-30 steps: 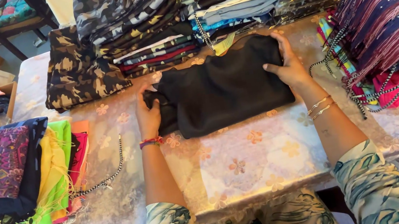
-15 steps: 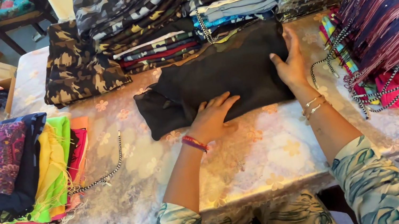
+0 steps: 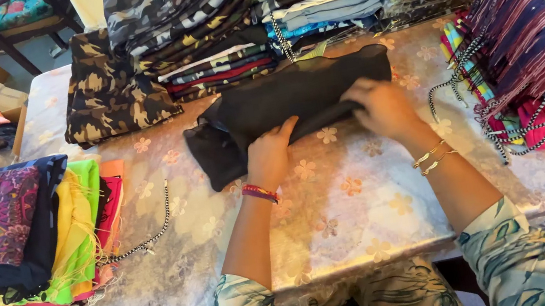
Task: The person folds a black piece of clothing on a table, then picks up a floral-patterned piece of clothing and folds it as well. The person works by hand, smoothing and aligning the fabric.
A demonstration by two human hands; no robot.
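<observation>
Left hand (image 3: pixel 271 154) flat on the near edge of the black cloth (image 3: pixel 293 101), fingers together, pinning the fold. Right hand (image 3: pixel 383 106) curled, pinching that edge, likely lifting it; 2 bangles (image 3: pixel 433 157) behind the cloth's near edge.

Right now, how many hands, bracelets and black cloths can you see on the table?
Hands: 2, the left hand and the right hand, both on the cloth.
Black cloths being folded: 1, the black cloth.
Red wristband: 1, the red wristband.
Gold bangles: 2, the gold bangles.
Total: 6
</observation>
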